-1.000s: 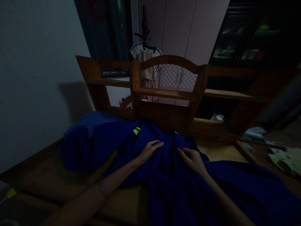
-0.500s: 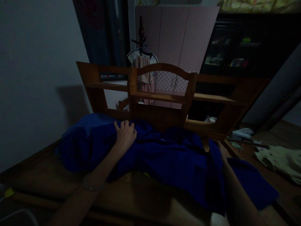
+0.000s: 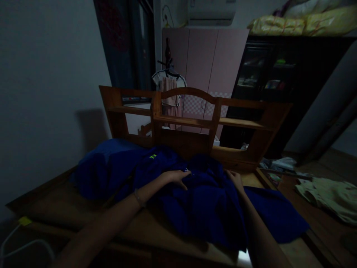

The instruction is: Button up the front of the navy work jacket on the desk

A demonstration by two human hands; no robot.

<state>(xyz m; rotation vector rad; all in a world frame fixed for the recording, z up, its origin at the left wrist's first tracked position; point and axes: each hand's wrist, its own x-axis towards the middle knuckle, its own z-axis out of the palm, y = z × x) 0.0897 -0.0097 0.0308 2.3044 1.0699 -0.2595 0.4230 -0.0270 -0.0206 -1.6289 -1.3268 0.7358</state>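
Observation:
A dark blue garment [image 3: 206, 201] lies crumpled along the wooden bed board, with a small yellow-green mark on its left part and a white mark near its middle. Over that middle rests my left hand [image 3: 177, 178], thumb apart from the fingers, touching the cloth. My right hand [image 3: 235, 179] has its fingers closed on the garment's right edge. To the right of that wrist another flat blue piece of cloth [image 3: 275, 212] spreads out; whether it joins the garment is unclear. A lighter blue bundle [image 3: 111, 149] sits at the left end.
Behind the cloth stands a wooden shelf headboard [image 3: 185, 121]. A wall [image 3: 50, 93] closes off the left side. Pale folded cloth [image 3: 329, 195] lies at the right. A white cable [image 3: 28, 243] with a yellow tag [image 3: 25, 221] is at the lower left.
My left hand has moved right along the garment, uncovering the yellow-green mark. My right hand has shifted left with the garment's edge, bunching the cloth. The view has tilted up.

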